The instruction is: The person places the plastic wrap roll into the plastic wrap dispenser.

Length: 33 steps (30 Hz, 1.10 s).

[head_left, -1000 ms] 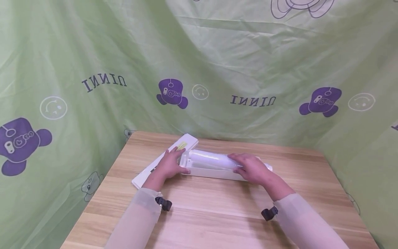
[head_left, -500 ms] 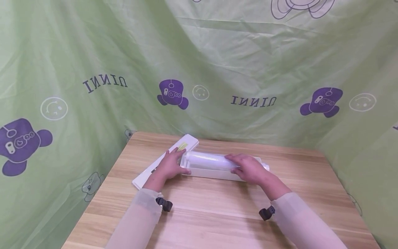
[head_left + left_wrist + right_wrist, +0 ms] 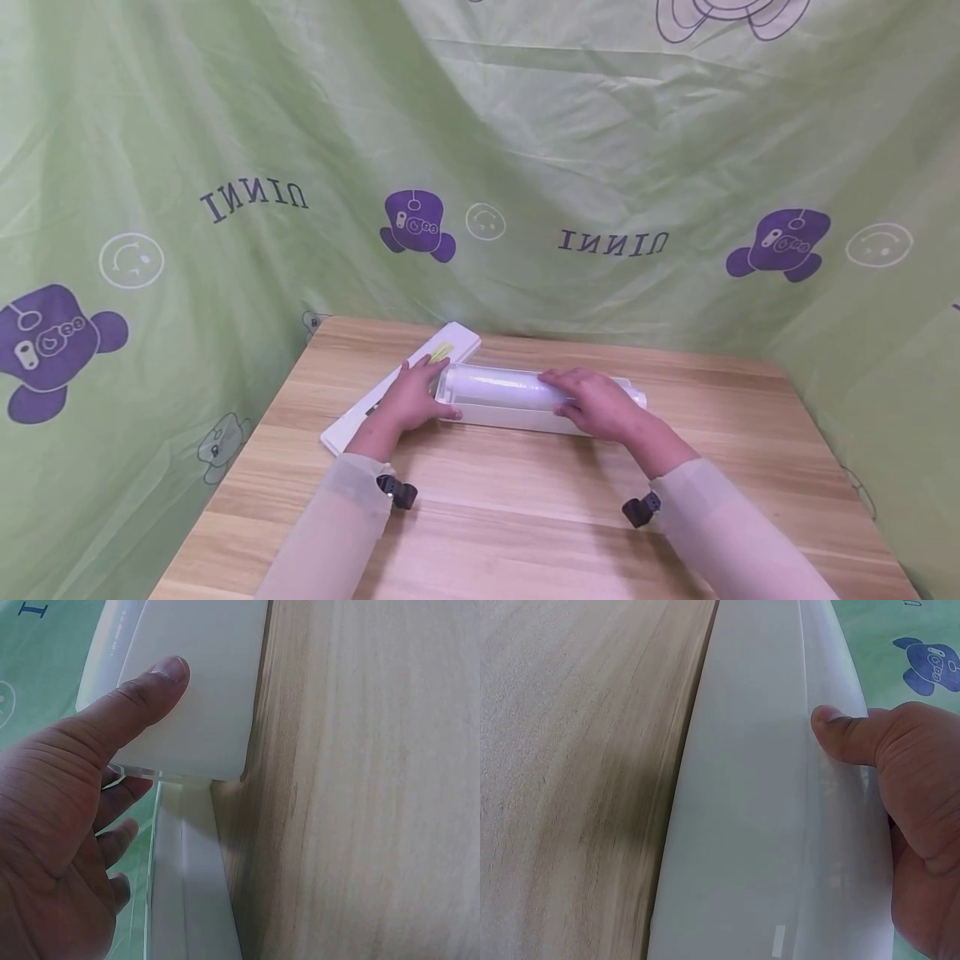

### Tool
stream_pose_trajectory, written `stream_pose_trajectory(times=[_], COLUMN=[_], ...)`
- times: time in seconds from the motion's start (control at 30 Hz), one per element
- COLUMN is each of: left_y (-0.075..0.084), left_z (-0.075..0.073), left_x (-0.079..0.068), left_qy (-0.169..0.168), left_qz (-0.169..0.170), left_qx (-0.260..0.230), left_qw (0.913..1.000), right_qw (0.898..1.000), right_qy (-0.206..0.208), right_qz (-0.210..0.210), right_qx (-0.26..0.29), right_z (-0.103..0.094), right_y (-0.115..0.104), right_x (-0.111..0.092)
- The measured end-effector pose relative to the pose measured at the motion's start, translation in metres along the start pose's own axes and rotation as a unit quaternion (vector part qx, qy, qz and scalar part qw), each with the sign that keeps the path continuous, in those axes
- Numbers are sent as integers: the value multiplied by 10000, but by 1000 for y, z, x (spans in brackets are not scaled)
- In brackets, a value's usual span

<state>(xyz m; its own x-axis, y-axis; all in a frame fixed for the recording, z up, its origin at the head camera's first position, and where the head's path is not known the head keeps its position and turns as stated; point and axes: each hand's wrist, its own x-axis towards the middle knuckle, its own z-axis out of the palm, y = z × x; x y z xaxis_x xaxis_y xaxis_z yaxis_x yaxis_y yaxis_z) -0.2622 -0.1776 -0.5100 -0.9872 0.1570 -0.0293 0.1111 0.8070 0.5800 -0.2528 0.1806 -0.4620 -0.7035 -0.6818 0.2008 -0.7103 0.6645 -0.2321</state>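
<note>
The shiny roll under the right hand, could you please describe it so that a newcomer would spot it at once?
On the wooden table, near its far edge, a long white box lies open-topped, the left hand at one end. Along its opening runs the roll, gripped by the right hand. It is the rounded, glossy one, while the panel beside the box is flat.

On the bench before me, a lid lies left of a box holding a roll; cloth hangs behind.
</note>
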Motion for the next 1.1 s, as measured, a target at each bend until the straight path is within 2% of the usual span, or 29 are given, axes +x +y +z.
stream_pose_trajectory(times=[0.37, 1.1], left_y=[2, 2], left_z=[0, -1], left_x=[-1, -1], left_qy=[-16, -67], left_qz=[-72, 24], left_qx=[-8, 21], left_qw=[10000, 10000], right_qw=[9999, 9991], right_qy=[-62, -405], right_qz=[-122, -121], right_qx=[-84, -25], right_z=[4, 4], right_y=[0, -1], right_x=[4, 12])
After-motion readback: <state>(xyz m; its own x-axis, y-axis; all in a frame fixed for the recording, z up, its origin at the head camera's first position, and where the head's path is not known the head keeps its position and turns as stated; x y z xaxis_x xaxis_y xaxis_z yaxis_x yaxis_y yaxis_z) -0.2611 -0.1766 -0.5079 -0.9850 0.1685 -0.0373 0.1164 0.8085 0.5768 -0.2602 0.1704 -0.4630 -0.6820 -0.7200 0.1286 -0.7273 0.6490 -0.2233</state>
